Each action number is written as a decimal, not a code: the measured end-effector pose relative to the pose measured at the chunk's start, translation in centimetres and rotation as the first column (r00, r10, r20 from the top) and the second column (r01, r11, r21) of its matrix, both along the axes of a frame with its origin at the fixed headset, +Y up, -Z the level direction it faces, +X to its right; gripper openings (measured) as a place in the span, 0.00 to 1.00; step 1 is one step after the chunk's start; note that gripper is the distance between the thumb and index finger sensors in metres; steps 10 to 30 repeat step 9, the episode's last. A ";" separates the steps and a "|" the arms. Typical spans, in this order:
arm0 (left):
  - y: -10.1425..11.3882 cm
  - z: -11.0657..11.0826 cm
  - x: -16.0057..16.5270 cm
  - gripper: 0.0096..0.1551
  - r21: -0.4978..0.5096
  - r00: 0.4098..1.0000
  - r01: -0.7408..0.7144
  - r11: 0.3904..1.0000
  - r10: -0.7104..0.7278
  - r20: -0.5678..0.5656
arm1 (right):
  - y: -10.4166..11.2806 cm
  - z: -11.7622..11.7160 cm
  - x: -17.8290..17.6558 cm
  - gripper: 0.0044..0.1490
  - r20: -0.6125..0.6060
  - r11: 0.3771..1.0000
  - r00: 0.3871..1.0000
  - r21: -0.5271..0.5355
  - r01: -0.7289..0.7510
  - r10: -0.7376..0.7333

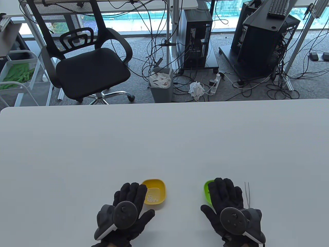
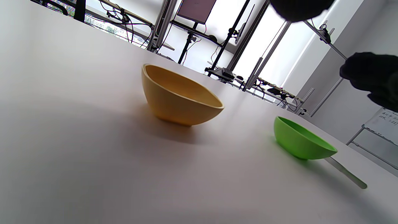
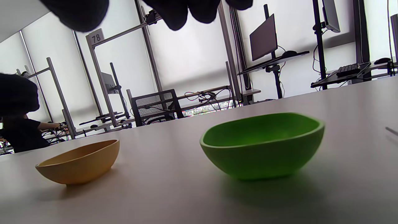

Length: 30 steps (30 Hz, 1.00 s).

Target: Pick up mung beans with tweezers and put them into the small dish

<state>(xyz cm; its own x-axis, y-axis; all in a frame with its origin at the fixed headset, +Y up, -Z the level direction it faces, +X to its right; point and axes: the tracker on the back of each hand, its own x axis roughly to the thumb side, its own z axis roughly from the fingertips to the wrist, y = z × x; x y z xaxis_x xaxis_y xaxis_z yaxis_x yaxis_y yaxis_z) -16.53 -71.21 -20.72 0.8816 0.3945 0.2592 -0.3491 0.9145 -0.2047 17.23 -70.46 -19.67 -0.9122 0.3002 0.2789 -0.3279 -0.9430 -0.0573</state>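
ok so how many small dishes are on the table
2. The yellow dish sits by the left hand, with pale bits inside. The green dish is partly under the right hand, left of the tweezers.

We see bright daylight from the far windows, blown out to white in both wrist views. Soft shadows pool under the yellow bowl (image 2: 177, 99) and green bowl (image 3: 264, 144). The gloved fingers (image 3: 77, 12) are dark, blurred silhouettes; table view lines bend at the edges.
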 end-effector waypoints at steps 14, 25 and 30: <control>0.0 0.0 0.1 0.52 0.001 1.000 0.011 1.000 -0.011 0.004 | -0.2 0.1 -0.2 0.49 -0.007 1.000 1.000 -0.021 0.005 -0.005; 0.0 0.0 0.1 0.52 0.001 1.000 0.011 1.000 -0.011 0.004 | -0.2 0.1 -0.2 0.49 -0.007 1.000 1.000 -0.021 0.005 -0.005; 0.0 0.0 0.1 0.52 0.001 1.000 0.011 1.000 -0.011 0.004 | -0.2 0.1 -0.2 0.49 -0.007 1.000 1.000 -0.021 0.005 -0.005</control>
